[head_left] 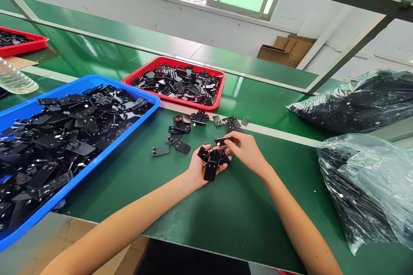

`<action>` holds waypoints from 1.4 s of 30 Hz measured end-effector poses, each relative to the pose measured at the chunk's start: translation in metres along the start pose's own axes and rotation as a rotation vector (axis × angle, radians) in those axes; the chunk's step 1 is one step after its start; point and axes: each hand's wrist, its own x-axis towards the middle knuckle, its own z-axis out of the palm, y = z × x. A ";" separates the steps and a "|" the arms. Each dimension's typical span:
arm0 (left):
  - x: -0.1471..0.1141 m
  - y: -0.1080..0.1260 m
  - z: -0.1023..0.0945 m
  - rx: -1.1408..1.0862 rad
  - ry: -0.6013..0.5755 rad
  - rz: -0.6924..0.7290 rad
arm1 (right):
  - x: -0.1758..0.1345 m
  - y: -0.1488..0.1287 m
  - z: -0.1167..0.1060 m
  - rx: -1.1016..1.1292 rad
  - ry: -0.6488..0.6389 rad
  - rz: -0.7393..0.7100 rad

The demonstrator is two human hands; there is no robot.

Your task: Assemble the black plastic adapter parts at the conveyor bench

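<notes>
Parts point(211, 169), flat and black, sit heaped in my left hand point(197, 166), whose fingers curl up around them as I watch from afar through the head camera. My right hand point(247, 148) pinches a single piece point(222, 141) between thumb and fingers, just beyond the heap at its one o'clock. Taking the two hands as the centre of the dial, I find loose pieces point(181, 147) on the green bench point(216, 215) from nine o'clock round to one, some with paired prongs. The blue tray point(97, 157), at nine o'clock, is piled with similar black pieces. At eleven, beyond the loose ones, stands a red tray point(222, 86) filled with dark bits, and at ten, cut by the view's edge, another red tray point(26, 47) with a clear bottle point(16, 77) near it. A bag point(364, 99) with dark contents lies between two and three o'clock, a second bag point(364, 189) just past three. Cartons point(280, 56) sit at one, by the wall.
</notes>
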 end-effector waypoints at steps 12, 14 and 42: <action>0.000 -0.001 0.000 0.037 0.052 0.010 | 0.001 0.006 0.010 -0.126 -0.047 -0.065; -0.001 -0.002 0.001 0.034 0.054 0.014 | 0.001 0.006 0.011 -0.128 -0.048 -0.060; -0.003 -0.003 0.002 0.057 0.125 0.028 | 0.000 0.013 0.024 -0.113 -0.006 -0.043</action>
